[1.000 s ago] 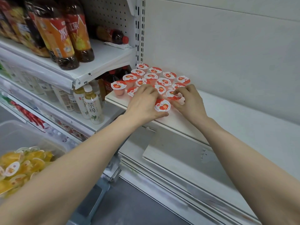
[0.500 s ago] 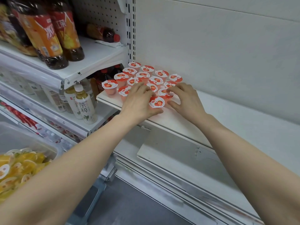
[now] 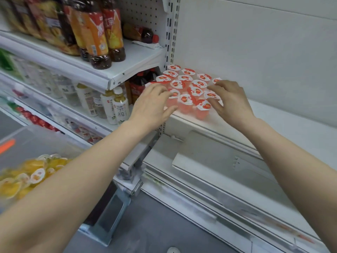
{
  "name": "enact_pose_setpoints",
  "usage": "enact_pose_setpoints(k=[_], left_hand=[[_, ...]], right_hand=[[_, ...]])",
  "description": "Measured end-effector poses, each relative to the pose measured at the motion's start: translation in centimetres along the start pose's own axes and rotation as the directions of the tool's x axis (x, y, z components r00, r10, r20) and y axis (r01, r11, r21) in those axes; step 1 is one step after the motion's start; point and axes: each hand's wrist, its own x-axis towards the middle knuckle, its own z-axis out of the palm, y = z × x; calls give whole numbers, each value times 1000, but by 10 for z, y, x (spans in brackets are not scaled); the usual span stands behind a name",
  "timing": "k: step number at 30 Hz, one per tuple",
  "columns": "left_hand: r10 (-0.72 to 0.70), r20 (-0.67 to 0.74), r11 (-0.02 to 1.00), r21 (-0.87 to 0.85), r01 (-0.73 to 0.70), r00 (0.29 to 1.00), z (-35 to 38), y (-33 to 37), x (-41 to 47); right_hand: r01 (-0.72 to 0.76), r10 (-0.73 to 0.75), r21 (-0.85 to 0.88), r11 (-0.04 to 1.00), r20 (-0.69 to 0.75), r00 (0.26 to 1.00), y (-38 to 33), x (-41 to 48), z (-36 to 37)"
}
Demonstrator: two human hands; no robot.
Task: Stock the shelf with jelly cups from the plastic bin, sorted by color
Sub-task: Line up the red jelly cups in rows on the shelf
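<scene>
- A person's left hand [image 3: 153, 105] and right hand [image 3: 230, 102] flank a cluster of red strawberry jelly cups [image 3: 187, 86] at the left end of a white shelf [image 3: 284, 128], fingers spread and loose, gripping nothing.
- The cups stand upright in rows against the back panel; the front ones sit near the shelf edge.
- Yellow jelly cups [image 3: 27, 176] lie heaped in a clear plastic bin [image 3: 36, 141] at lower left.
- Tea bottles [image 3: 102, 33] line the neighbouring shelves.

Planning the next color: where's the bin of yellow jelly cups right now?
In the head view, the plastic bin of yellow jelly cups sits at lower left, below the drink shelves, under the left forearm.
</scene>
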Motion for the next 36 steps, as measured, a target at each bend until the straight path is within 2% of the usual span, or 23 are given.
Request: enact_pose_setpoints(k=[5,10,17,21,23,24,28,31,36], left_hand=[[-35,-28,998,53,36,999,-36,-62,-52],[-152,-5,985,79,152,988,-63,-141,-127],[-428,78,902,100,421,900,-70,-233,-271],[-578,126,816,108,569,806,-58,-263,-340],[-631,149,775,102,623,761,-49,-274,-359],[-651,166,758,100,644,740,-43,-277,-365],[-694,207,718,119,686,690,-24,-279,-377],[-672,188,740,164,652,716,-16,-280,-381],[-672,128,738,194,646,729,-16,-282,-381]], right_hand=[[87,-87,-6,996,-124,988,-71,9,16],[187,-177,97,977,-109,978,-170,11,62],[300,-326,327,896,26,945,-310,-18,152],[324,-442,413,851,229,868,-357,-33,200],[286,-457,421,861,390,800,-374,-33,218],[272,-466,419,867,483,741,-383,-31,227],[303,-487,390,870,778,397,-414,-23,265],[320,-463,382,867,856,232,-438,-18,286],[307,-369,345,887,929,23,-483,-38,298]])
